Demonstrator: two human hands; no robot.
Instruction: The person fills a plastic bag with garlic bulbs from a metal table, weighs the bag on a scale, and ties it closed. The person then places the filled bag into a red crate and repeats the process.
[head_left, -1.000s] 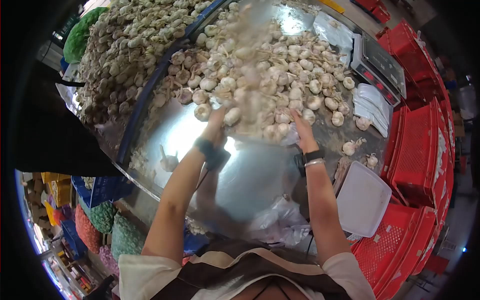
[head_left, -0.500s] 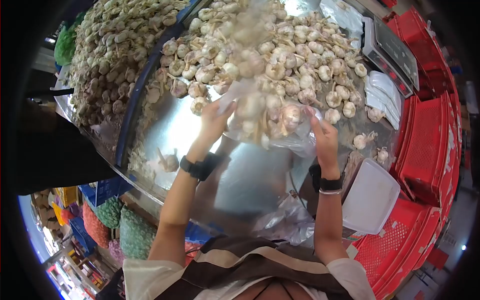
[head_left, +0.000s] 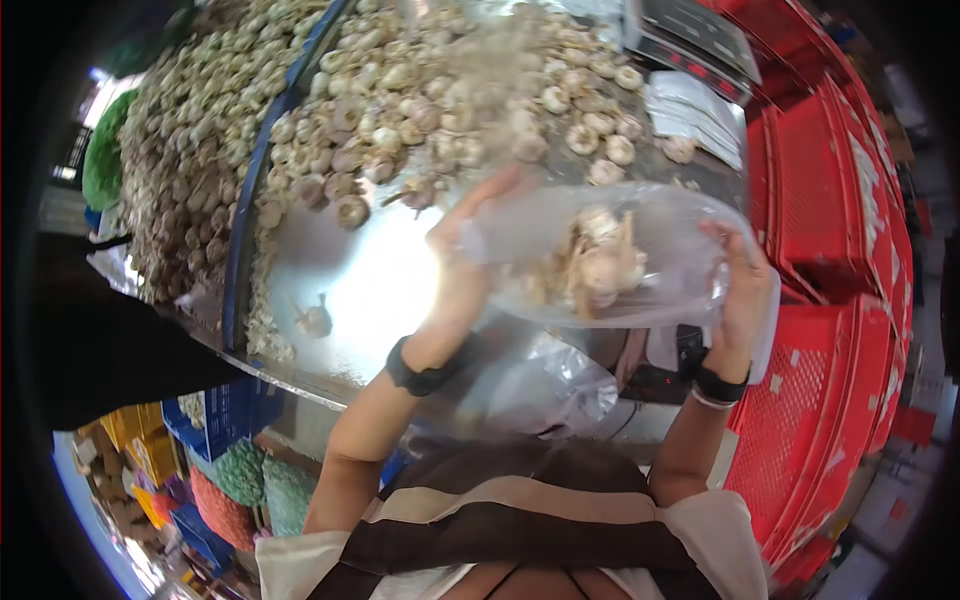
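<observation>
Stretched between both hands is a clear plastic bag [head_left: 540, 225], held above the metal table. Several garlic bulbs [head_left: 608, 262] lie in its middle, seen through the film. My left hand [head_left: 465, 250] is closed on the bag's left edge, and its fingers are partly blurred. At the other end, my right hand [head_left: 740, 285] grips the film, with plastic hanging past the wrist. Beyond the bag, a loose heap of garlic [head_left: 410, 110] covers the back of the table, its middle smeared.
Left of a blue divider [head_left: 256, 185] rises a larger garlic pile [head_left: 195, 150]. A scale [head_left: 690, 40] and stacked plastic bags [head_left: 692, 112] stand at back right. Red crates [head_left: 815, 190] line the right side. Crumpled plastic [head_left: 560, 385] lies near my body. Someone's dark sleeve [head_left: 130, 350] shows at left.
The bag of garlic has moved right and closer to my body, and is now stretched wider. My hands are farther apart. The camera view has shifted, so the scale appears farther left.
</observation>
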